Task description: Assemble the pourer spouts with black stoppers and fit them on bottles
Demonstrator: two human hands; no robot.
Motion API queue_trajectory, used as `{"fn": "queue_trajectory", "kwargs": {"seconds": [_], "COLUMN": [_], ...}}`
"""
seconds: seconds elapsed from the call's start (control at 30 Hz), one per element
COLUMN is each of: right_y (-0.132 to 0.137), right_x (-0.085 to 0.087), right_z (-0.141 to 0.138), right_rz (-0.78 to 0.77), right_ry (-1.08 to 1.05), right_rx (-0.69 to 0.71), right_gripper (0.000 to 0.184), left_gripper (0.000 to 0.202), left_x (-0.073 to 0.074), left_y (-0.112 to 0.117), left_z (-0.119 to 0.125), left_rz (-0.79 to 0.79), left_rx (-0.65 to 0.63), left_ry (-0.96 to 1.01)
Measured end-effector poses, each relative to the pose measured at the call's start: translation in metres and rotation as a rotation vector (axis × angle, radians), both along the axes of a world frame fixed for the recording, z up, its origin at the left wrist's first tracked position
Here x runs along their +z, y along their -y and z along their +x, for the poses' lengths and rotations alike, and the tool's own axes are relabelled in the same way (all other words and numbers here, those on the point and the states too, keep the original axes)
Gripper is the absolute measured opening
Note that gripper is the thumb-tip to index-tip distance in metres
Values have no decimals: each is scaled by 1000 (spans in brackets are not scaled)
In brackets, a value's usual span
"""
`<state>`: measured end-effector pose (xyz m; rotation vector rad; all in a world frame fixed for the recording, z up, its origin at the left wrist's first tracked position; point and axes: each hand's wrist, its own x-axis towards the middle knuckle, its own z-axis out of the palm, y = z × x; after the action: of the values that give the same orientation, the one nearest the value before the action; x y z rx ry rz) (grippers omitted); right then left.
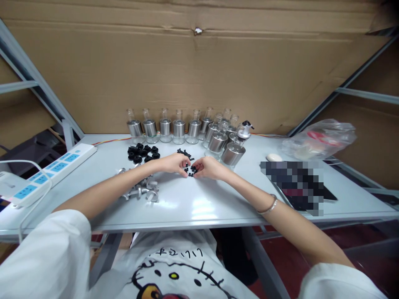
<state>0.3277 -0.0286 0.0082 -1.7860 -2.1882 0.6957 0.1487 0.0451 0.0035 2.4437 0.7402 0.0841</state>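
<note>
My left hand (175,162) and my right hand (208,167) meet at the middle of the white table (199,199), fingers curled in over a small heap of tiny black parts (190,169). Both hands pinch at these pieces; what each fingertip holds is too small to make out. A second cluster of small black parts (184,153) lies just behind them. Larger black round caps (142,152) lie to the left rear. Silver metal spout pieces (141,190) lie under my left forearm.
A row of glass bottles with steel sleeves (174,128) stands along the cardboard back wall; one at the right carries a black pourer (245,129). A white and blue power strip (50,170) lies far left. A plastic bag (319,139) and a dark flat object (296,182) sit right.
</note>
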Motion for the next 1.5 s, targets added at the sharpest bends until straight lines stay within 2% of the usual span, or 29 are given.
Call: {"fn": "queue_trajectory", "kwargs": {"seconds": [0.1, 0.27, 0.47, 0.7, 0.87, 0.97, 1.07, 1.17, 1.23, 1.37, 1.5], "right_y": [1, 2, 2, 0, 1, 1, 10, 33, 54, 89, 94], "right_x": [2, 2, -2, -5, -2, -1, -2, -8, -15, -28, -34], "right_z": [2, 4, 1, -4, -8, -7, -1, 2, -2, -26, -52], "right_rz": [-15, -40, -11, 21, 29, 37, 51, 132, 195, 217, 133], "right_ry": [13, -2, -41, -39, -10, -3, 0, 56, 125, 279, 288], "right_rx": [-25, -50, 8, 2, -10, -13, -41, -99, -133, -214, -175], "right_gripper": [34, 25, 19, 19, 19, 20, 27, 31, 40, 73, 91], "left_gripper": [44, 37, 32, 13, 13, 20, 39, 52, 48, 34, 38], "left_x": [0, -2, -5, -7, -6, -1, 7, 11, 11, 6, 5], "left_y": [1, 0, 5, 8, 9, 11, 12, 12, 12, 16, 16], "left_z": [-1, -1, 2, 5, 5, 4, 0, -7, -10, -9, -1], "left_rz": [21, 5, 48, 86, 101, 106, 106, 87, 65, 61, 47], "left_rx": [14, -2, -40, -109, -113, -116, -114, -73, -29, 26, 7], "left_ry": [-3, 7, 45, 56, 32, 11, -40, -100, -117, -95, -79]}}
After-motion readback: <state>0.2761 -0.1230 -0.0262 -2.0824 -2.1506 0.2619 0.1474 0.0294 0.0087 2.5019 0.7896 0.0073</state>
